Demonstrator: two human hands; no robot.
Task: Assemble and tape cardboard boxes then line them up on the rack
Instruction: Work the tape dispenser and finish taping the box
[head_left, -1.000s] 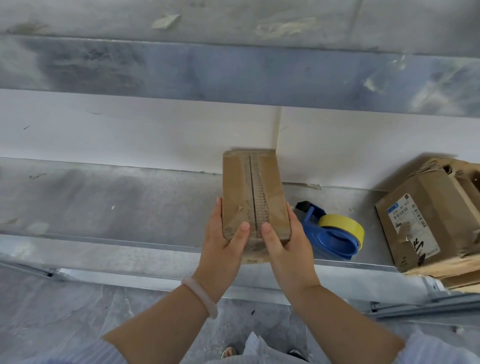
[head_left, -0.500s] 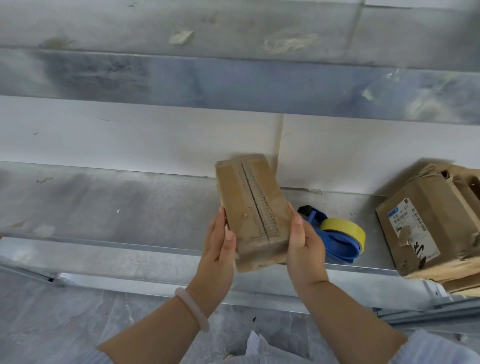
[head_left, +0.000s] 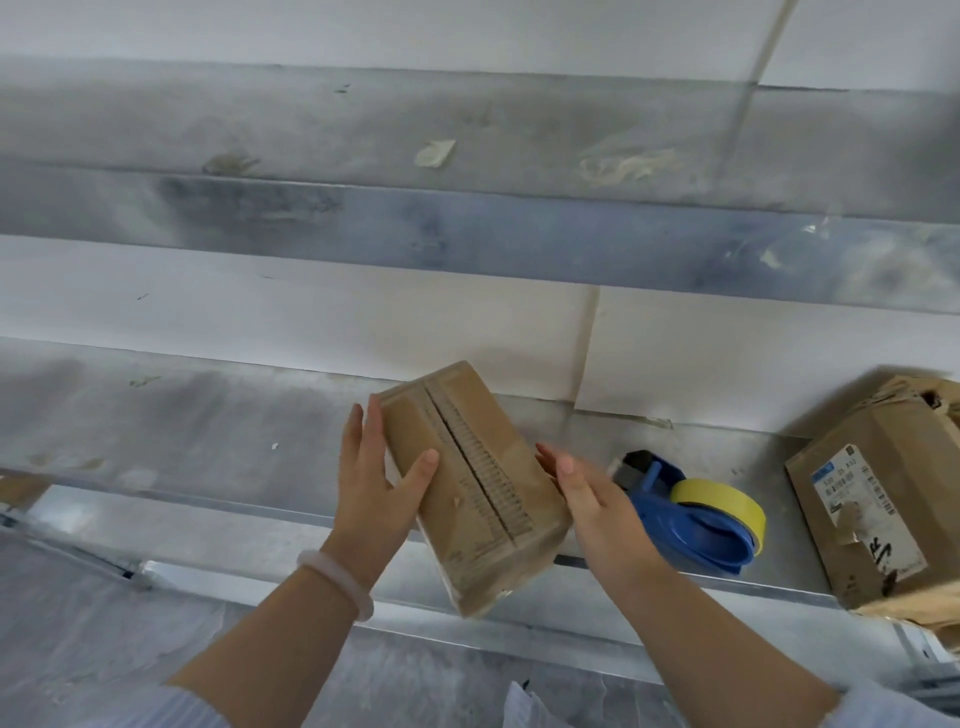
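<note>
Left hand (head_left: 374, 499) grips the cardboard box (head_left: 467, 483), thumb across its top, while the right hand (head_left: 597, 512) presses flat on the opposite side, just left of the tape dispenser (head_left: 691, 519), the box's long axis slanting from far-left to near-right.
</note>
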